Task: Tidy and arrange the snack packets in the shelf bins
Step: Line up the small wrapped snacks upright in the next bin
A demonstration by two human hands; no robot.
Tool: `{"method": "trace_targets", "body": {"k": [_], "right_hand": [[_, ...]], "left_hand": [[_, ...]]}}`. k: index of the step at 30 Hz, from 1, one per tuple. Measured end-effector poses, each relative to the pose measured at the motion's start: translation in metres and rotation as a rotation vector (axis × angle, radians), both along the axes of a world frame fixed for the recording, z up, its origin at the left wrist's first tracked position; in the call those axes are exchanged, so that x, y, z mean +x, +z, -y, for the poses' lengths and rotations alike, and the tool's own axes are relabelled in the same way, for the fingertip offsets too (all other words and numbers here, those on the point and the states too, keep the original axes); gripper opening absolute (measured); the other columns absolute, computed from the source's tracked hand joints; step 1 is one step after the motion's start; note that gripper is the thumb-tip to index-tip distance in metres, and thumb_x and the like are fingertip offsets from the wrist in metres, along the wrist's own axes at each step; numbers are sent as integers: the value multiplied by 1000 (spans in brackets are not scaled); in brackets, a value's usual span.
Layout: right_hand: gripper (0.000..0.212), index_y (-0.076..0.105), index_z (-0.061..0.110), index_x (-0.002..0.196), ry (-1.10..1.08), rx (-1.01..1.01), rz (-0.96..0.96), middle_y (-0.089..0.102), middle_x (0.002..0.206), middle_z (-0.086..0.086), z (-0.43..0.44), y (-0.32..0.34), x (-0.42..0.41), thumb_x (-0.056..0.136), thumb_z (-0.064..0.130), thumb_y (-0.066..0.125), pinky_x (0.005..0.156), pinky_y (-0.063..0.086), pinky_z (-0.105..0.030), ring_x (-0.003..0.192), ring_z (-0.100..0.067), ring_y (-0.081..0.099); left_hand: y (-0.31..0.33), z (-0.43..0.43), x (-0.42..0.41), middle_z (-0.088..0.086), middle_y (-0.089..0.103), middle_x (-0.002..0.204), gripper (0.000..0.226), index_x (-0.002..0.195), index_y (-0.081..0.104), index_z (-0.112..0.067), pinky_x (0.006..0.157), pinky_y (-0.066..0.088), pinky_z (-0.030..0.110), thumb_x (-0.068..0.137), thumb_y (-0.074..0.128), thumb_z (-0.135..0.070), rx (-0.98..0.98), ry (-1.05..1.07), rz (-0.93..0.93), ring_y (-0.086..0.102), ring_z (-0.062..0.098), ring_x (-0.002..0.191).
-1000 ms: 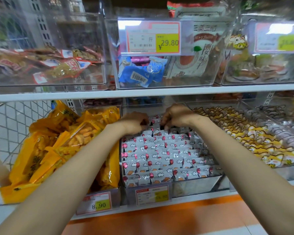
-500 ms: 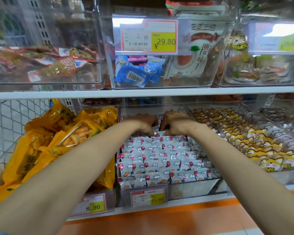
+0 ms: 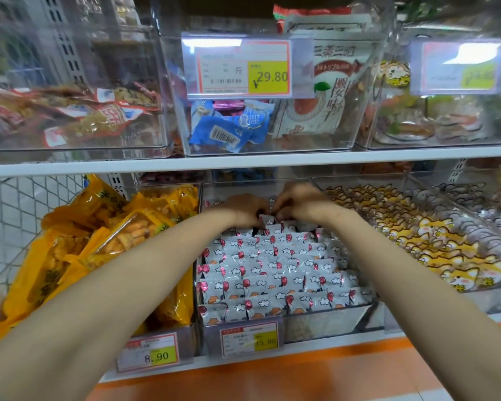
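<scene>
Small white snack packets (image 3: pixel 272 273) with red balloons and clouds stand in neat rows inside a clear bin (image 3: pixel 324 322) on the lower shelf. My left hand (image 3: pixel 245 209) and my right hand (image 3: pixel 302 202) reach side by side to the back rows of that bin. Both have their fingers curled down onto the rear packets, and the fingertips pinch one packet (image 3: pixel 268 219) between them. The packets under the palms are hidden.
Yellow snack bags (image 3: pixel 104 241) fill the bin to the left; cat-print packets (image 3: pixel 434 241) fill the bin to the right. The upper shelf edge (image 3: pixel 243 163) runs just above my hands, carrying clear bins with blue packets (image 3: pixel 229 128) and price tags (image 3: pixel 240 68).
Both hands stay at the back of the white-packet bin and have drawn slightly closer together. The camera has dipped a little.
</scene>
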State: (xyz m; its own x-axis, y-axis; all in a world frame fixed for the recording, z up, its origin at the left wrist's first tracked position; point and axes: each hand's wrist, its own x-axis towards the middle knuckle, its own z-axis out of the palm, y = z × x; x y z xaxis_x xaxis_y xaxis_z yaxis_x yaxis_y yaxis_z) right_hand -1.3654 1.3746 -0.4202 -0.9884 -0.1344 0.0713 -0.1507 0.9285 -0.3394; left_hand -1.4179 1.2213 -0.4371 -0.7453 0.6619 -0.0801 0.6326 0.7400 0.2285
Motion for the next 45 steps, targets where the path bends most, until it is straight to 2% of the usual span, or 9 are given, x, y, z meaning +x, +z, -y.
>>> {"method": "trace_targets", "body": {"k": [5,11,16,21,28,32,35,39,45], "right_hand": [[22,70,21,94,-154,-123,-153,64,97,5,-39,16,4,83,3,63,70,42,-18,87,-8,56],[57,59,34,120,-25,-6,100,55,129,4,-50,17,10,67,39,81,104,40,-36,120,-18,50],[75,44,45,132,55,278,218,26,143,4,-45,11,10,67,36,81,111,28,-48,133,-25,24],[62,48,35,122,64,320,97,34,138,3,-41,7,15,70,23,79,101,35,-34,124,-22,37],[38,54,30,105,-42,-42,-147,55,102,4,-45,22,22,80,3,63,63,40,-22,92,-17,54],[17,52,16,89,-172,-385,-294,56,88,-7,-49,23,18,83,4,63,64,37,-20,89,-19,50],[41,50,9,119,-193,-553,-222,54,121,-7,-49,24,22,84,15,69,87,39,-17,112,-22,51],[26,56,10,103,-63,-707,-178,53,109,-1,-40,22,21,81,1,68,56,45,-3,67,12,60],[23,60,25,94,-105,-658,-176,62,116,-8,-32,12,8,78,15,74,65,53,-15,94,-25,62]], "left_hand": [[0,3,1,9,51,131,49,139,39,-16,89,43,26,93,55,-22,-23,38,142,51,23,114],[4,11,4,12,57,116,32,120,54,-7,77,41,23,93,56,-24,39,34,290,50,19,98],[9,19,2,2,60,114,20,114,56,-16,85,46,27,94,52,-13,162,52,148,56,16,103],[18,34,1,-2,60,112,18,112,58,-20,82,44,23,94,54,-17,158,82,38,55,12,97],[20,46,10,-1,59,117,21,110,62,-18,83,39,18,95,49,-11,80,96,-24,50,9,97],[17,40,14,1,57,121,31,111,61,-17,83,40,17,92,43,1,80,94,-1,52,13,105],[13,36,13,2,52,113,42,120,52,-16,66,39,13,88,40,8,25,92,34,48,12,94],[10,36,10,5,52,124,45,125,47,-18,78,43,22,88,40,7,0,85,67,49,13,101],[13,36,7,1,45,137,59,112,48,-33,91,46,37,80,33,14,-54,7,128,47,20,118]]}}
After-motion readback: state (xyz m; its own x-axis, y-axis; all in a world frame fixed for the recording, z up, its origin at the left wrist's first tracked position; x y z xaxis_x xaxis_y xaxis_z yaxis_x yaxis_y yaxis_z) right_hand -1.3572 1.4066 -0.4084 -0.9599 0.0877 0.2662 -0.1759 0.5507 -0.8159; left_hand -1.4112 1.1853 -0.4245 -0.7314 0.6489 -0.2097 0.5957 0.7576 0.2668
